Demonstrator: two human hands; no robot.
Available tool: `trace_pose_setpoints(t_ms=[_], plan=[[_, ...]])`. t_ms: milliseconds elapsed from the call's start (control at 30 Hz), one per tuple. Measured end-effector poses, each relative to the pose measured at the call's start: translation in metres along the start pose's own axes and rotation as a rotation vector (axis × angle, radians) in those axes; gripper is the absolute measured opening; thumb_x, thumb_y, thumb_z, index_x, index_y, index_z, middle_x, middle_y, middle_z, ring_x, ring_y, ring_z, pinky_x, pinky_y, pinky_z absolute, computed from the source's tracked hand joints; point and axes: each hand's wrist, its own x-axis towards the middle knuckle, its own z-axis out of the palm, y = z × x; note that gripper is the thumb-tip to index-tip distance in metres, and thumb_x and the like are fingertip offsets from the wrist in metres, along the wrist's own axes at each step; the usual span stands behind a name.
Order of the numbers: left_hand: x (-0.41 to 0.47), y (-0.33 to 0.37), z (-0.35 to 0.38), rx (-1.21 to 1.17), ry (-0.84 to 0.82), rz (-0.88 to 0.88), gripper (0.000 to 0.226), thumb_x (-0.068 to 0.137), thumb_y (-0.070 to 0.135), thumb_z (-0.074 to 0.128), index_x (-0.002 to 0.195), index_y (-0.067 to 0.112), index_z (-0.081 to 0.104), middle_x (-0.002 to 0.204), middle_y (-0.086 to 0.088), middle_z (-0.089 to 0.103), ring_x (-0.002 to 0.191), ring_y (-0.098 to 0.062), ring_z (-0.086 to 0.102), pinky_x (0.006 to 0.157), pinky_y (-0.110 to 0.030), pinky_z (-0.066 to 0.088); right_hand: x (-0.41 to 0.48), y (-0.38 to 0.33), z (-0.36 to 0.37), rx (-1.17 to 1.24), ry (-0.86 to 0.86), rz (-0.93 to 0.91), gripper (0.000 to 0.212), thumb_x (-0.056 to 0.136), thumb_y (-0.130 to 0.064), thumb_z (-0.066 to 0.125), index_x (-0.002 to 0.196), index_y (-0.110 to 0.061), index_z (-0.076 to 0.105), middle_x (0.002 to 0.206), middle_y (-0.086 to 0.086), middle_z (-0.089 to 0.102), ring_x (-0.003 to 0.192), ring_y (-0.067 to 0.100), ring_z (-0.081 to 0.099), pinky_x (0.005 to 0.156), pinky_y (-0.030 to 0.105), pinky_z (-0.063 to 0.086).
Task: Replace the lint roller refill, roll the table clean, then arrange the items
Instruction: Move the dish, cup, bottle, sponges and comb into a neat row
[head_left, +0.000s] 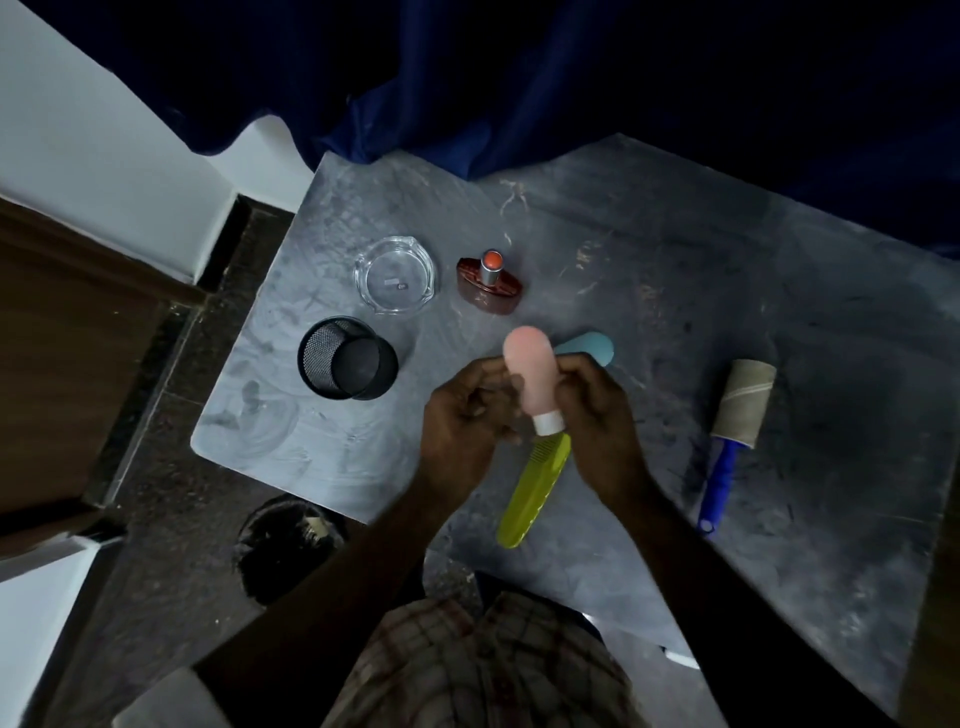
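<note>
Stage, judged: arranging items.

Pale pink soft squeeze bottle (530, 374) with white screw cap (548, 423) is held above the grey scuffed worktop (649, 260), near centre. Long axis runs far to near: rounded end far, cap end near.

Right hand (597, 415): grip closed round the right side of the bottle's lower half. It carries the bottle.

Left hand (457, 421): fingers curled, up against the bottle's left side. Motion blur; cannot tell whether this grip bears on the bottle or only lies beside it.

Key relation: black wire-mesh cup (332, 364) stands left of the hands and slightly far, apparently upright, mouth clear. The left hand is nearer to it, while the bottle is in the right hand. If the cup is the target, the bottle goes leftward, then turns on end.

Lint roller (743, 405) with blue handle (719, 478) lies well apart on the right, handle end near. Its barrel looks brown like card; cannot tell if sticky sheets are on it.

Partly hidden:
- Teal rounded bottle (587, 349) lies behind the pink one; only its far end shows.
- Yellow-green plastic comb (530, 493) lies under the hands, far end covered.
- Light is dim.
</note>
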Motion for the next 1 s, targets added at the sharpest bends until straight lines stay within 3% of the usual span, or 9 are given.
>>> trace_pose_setpoints(t_ms=[67, 200, 267, 467, 533, 600, 700, 833, 1000], plan=[[-0.004, -0.008, -0.012, 0.056, 0.057, 0.047, 0.025, 0.103, 0.003, 0.064, 0.126, 0.006, 0.072, 0.102, -0.012, 0.078, 0.082, -0.013, 0.071, 0.06, -0.034, 0.062, -0.005, -0.001, 0.003, -0.175, -0.059, -0.083, 0.019, 0.097, -0.012, 0.053, 0.111, -0.008, 0.064, 0.102, 0.001, 0.069, 0.088, 0.01, 0.064, 0.077, 0.024, 0.05], [-0.003, -0.013, -0.033, 0.124, 0.147, 0.133, 0.021, 0.103, 0.004, 0.065, 0.118, 0.013, 0.076, 0.097, 0.015, 0.08, 0.087, 0.005, 0.069, 0.07, -0.021, 0.059, 0.001, -0.001, 0.014, -0.355, -0.145, -0.172, 0.016, 0.095, -0.026, 0.068, 0.11, -0.024, 0.064, 0.102, -0.013, 0.071, 0.091, -0.001, 0.065, 0.076, 0.016, 0.051], [0.002, -0.012, -0.037, 0.141, 0.19, 0.145, 0.02, 0.103, 0.003, 0.065, 0.119, 0.007, 0.076, 0.102, 0.01, 0.08, 0.093, 0.002, 0.07, 0.077, -0.023, 0.059, 0.008, -0.001, 0.028, -0.414, -0.088, -0.185, 0.018, 0.09, -0.03, 0.072, 0.105, -0.026, 0.062, 0.094, -0.014, 0.068, 0.086, -0.003, 0.061, 0.072, 0.014, 0.047], [0.024, -0.007, -0.033, 0.126, 0.227, 0.228, 0.026, 0.104, -0.006, 0.058, 0.128, -0.009, 0.068, 0.125, -0.026, 0.073, 0.113, -0.027, 0.07, 0.103, -0.038, 0.056, 0.026, 0.001, 0.062, -0.5, 0.071, -0.221, 0.024, 0.092, -0.027, 0.07, 0.114, -0.018, 0.063, 0.104, 0.0, 0.073, 0.097, 0.021, 0.067, 0.079, 0.034, 0.052], [0.028, -0.006, -0.033, 0.144, 0.228, 0.244, 0.027, 0.105, -0.003, 0.059, 0.13, -0.008, 0.067, 0.127, -0.025, 0.072, 0.117, -0.022, 0.069, 0.105, -0.034, 0.054, 0.027, 0.002, 0.069, -0.471, 0.107, -0.229, 0.023, 0.095, -0.024, 0.068, 0.115, -0.015, 0.063, 0.105, 0.002, 0.073, 0.098, 0.023, 0.068, 0.081, 0.038, 0.053], [0.029, -0.007, -0.033, 0.163, 0.23, 0.251, 0.028, 0.105, 0.001, 0.059, 0.131, -0.006, 0.067, 0.128, -0.022, 0.072, 0.122, -0.028, 0.069, 0.109, -0.041, 0.054, 0.026, 0.004, 0.074, -0.434, 0.124, -0.227, 0.022, 0.096, -0.023, 0.066, 0.116, -0.015, 0.062, 0.106, 0.001, 0.072, 0.098, 0.021, 0.068, 0.081, 0.039, 0.054], [0.032, -0.009, -0.036, 0.15, 0.196, 0.25, 0.029, 0.107, 0.002, 0.057, 0.133, -0.005, 0.066, 0.129, -0.024, 0.07, 0.124, -0.037, 0.067, 0.11, -0.049, 0.054, 0.026, 0.007, 0.08, -0.42, 0.127, -0.21, 0.024, 0.096, -0.022, 0.066, 0.118, -0.016, 0.06, 0.108, 0.002, 0.071, 0.098, 0.02, 0.068, 0.081, 0.04, 0.056], [0.036, -0.009, -0.037, 0.125, 0.196, 0.232, 0.029, 0.107, 0.0, 0.055, 0.134, -0.007, 0.064, 0.129, -0.026, 0.07, 0.119, -0.025, 0.068, 0.105, -0.037, 0.056, 0.028, 0.007, 0.086, -0.456, 0.148, -0.216, 0.025, 0.097, -0.023, 0.066, 0.12, -0.017, 0.06, 0.111, 0.002, 0.07, 0.1, 0.019, 0.068, 0.083, 0.038, 0.056], [0.039, -0.007, -0.032, 0.026, 0.218, 0.186, 0.03, 0.107, -0.007, 0.051, 0.134, -0.014, 0.06, 0.129, -0.035, 0.066, 0.115, -0.026, 0.065, 0.103, -0.042, 0.054, 0.029, 0.006, 0.087, -0.504, 0.181, -0.273, 0.023, 0.099, -0.024, 0.064, 0.12, -0.016, 0.062, 0.109, 0.003, 0.072, 0.099, 0.02, 0.069, 0.081, 0.033, 0.054]])
